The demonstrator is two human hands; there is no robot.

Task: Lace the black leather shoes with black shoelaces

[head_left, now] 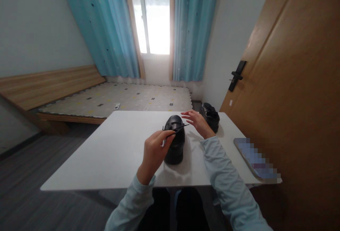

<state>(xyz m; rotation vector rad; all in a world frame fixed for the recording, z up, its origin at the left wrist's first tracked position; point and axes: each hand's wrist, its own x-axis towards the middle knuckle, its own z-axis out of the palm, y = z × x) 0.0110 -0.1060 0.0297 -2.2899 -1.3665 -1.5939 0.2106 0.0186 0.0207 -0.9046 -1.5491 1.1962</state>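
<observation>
Left hand [154, 150] is curled closed, pinching one end of a thin black shoelace [177, 130] between thumb and fingers, just above a black shoe [175, 145]. Right hand [196, 120] hovers beyond the shoe with fingers spread and loose, its fingertips near the lace's far end; whether they touch it cannot be told. That shoe stands near the middle of a white table [106, 153]. A second black shoe [211, 116] sits at the table's far right edge, just behind the right hand. Pale blue sleeves cover both forearms.
</observation>
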